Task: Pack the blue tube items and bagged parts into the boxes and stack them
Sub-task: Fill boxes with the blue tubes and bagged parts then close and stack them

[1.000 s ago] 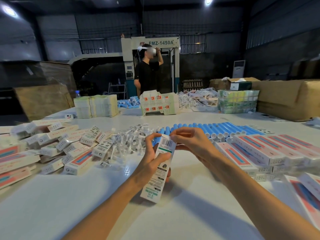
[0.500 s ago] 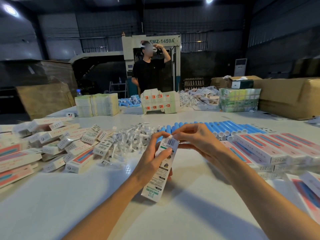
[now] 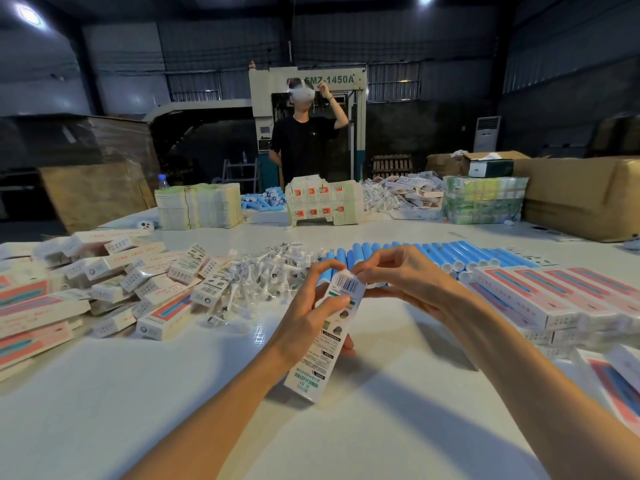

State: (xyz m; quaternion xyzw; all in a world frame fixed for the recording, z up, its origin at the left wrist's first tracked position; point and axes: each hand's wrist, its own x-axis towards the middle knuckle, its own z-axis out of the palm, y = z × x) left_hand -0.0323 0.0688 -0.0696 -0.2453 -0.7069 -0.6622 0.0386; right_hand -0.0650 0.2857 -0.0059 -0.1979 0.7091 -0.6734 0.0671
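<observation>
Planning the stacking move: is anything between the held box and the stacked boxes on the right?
Only the right hand, pinching the box top, and its forearm cross that stretch; the table up to the stacked boxes is otherwise bare.

Dim hall; ceiling lamps glare; edges warped, blurred.

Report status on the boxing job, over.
Left hand grips the box. Right hand pinches its top end. Blue tubes and bagged parts lie behind, nothing blocking.
</observation>
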